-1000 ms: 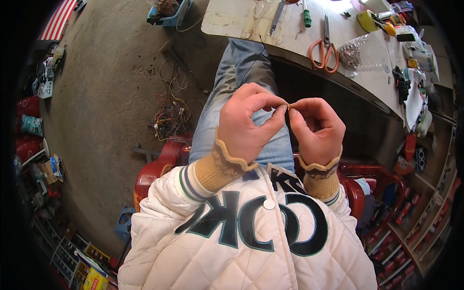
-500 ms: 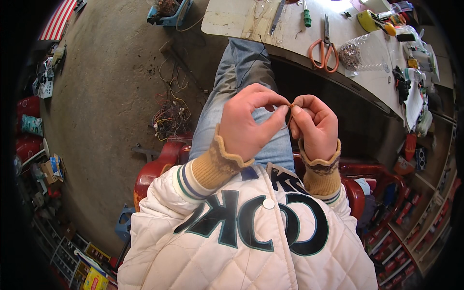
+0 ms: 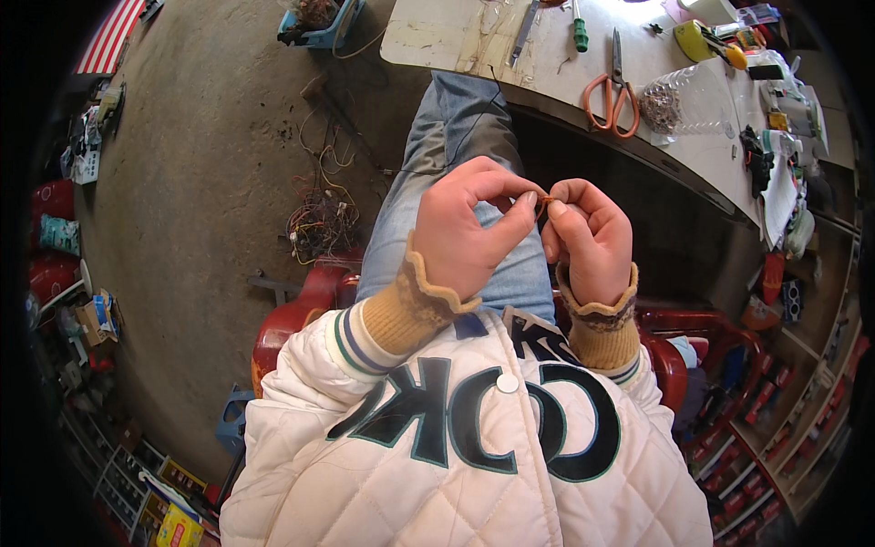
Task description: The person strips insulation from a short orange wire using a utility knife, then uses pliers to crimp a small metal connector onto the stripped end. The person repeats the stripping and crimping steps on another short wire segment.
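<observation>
Above my lap, both hands pinch a short, thin orange-brown piece that looks like wire [image 3: 545, 200]. My left hand [image 3: 469, 219] has thumb and forefinger closed on one end. Close beside it, my right hand [image 3: 597, 239] grips the other end between thumb and bent fingers. Only a small bit shows between the fingertips; the rest is hidden. A thin black cable [image 3: 469, 134] runs over my jeans [image 3: 428, 137] beyond the hands.
Ahead on the table [image 3: 437, 41] lie orange-handled scissors [image 3: 612, 91], a green-handled screwdriver [image 3: 580, 32] and a clear plastic bottle [image 3: 697, 100] holding small bits. A wire tangle [image 3: 319, 223] and a hammer [image 3: 342, 118] lie on the floor to the left, with a blue basket [image 3: 333, 35] farther off.
My fingertips have drawn slightly apart, showing more of the orange-brown wire between them. My right hand has shifted a little to the left.
</observation>
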`<action>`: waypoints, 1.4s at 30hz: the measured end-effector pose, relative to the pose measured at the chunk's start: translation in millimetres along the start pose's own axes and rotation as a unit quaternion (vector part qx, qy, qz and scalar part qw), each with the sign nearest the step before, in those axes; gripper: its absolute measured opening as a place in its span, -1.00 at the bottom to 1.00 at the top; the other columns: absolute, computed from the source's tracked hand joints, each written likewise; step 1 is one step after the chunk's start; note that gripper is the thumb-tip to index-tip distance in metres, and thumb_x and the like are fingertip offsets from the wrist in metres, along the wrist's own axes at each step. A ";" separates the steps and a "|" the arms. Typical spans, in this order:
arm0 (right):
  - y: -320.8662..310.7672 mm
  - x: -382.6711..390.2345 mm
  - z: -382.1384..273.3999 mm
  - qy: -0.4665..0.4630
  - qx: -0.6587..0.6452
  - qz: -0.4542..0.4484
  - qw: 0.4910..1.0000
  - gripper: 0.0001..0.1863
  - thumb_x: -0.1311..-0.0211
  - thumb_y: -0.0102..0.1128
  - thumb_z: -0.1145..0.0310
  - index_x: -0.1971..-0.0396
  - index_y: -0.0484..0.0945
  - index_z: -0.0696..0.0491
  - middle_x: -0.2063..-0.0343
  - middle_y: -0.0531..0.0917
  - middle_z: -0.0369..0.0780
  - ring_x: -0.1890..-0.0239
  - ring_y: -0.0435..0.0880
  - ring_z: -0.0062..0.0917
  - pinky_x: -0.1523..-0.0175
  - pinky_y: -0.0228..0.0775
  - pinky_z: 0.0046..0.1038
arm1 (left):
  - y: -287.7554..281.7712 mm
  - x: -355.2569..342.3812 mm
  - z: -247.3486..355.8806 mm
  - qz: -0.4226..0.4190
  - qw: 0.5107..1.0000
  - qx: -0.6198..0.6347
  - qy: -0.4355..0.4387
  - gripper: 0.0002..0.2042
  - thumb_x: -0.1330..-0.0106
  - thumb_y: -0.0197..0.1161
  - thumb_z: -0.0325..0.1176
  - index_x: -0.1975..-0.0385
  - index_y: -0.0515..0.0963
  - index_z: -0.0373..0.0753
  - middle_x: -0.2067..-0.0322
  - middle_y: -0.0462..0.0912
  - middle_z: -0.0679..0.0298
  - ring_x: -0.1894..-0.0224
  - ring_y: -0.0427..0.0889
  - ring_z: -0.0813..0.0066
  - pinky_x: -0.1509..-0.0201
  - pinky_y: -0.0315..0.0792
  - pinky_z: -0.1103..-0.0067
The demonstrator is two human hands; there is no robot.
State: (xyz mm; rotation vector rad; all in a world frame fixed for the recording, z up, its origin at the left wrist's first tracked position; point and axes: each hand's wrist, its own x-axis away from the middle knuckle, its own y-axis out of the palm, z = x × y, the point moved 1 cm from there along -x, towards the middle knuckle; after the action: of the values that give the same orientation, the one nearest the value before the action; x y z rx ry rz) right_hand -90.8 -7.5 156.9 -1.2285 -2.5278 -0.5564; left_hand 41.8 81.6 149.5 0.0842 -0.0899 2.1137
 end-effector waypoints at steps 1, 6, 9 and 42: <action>-0.5 -0.1 0.1 0.001 0.002 -0.002 1.000 -0.88 -0.29 0.14 0.53 0.26 0.51 0.27 0.60 0.59 -0.32 0.57 0.49 -0.77 0.43 0.29 -0.71 | 0.0 -0.1 0.1 0.001 1.000 -0.004 0.003 -0.87 -0.23 0.24 -0.55 0.30 0.71 -0.35 0.36 0.66 0.24 0.30 0.63 0.54 0.19 0.46 0.64; -2.6 -1.3 0.3 0.001 -0.008 0.014 1.000 -0.88 -0.29 0.13 0.53 0.25 0.52 0.28 0.59 0.60 -0.31 0.57 0.50 -0.76 0.43 0.30 -0.71 | 0.3 -1.1 1.2 -0.007 0.999 -0.019 0.046 -0.86 -0.22 0.25 -0.55 0.27 0.71 -0.35 0.33 0.67 0.22 0.29 0.63 0.52 0.18 0.47 0.64; -2.7 -2.6 0.7 -0.008 0.000 0.028 1.000 -0.89 -0.29 0.13 0.53 0.25 0.52 0.27 0.58 0.61 -0.30 0.56 0.52 -0.75 0.42 0.33 -0.71 | 0.8 -0.3 1.9 -0.014 0.995 -0.036 0.088 -0.86 -0.21 0.28 -0.53 0.26 0.70 -0.35 0.32 0.67 0.22 0.28 0.63 0.51 0.17 0.48 0.63; -9.8 -4.1 10.2 0.092 -0.186 -0.053 0.977 -0.86 -0.32 0.14 0.41 0.24 0.55 0.17 0.65 0.52 -0.32 0.68 0.17 -0.85 0.58 -0.03 -0.74 | 2.6 2.7 -4.4 -0.008 0.999 0.036 0.006 -0.92 -0.28 0.25 -0.51 0.36 0.63 -0.39 0.38 0.62 0.26 0.32 0.55 0.59 0.22 0.39 0.66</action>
State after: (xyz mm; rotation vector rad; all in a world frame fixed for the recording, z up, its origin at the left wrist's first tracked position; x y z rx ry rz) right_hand -97.0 -11.3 144.0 -1.0974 -2.4098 -1.1547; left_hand 38.1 83.0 145.3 0.1146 -0.0063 2.1021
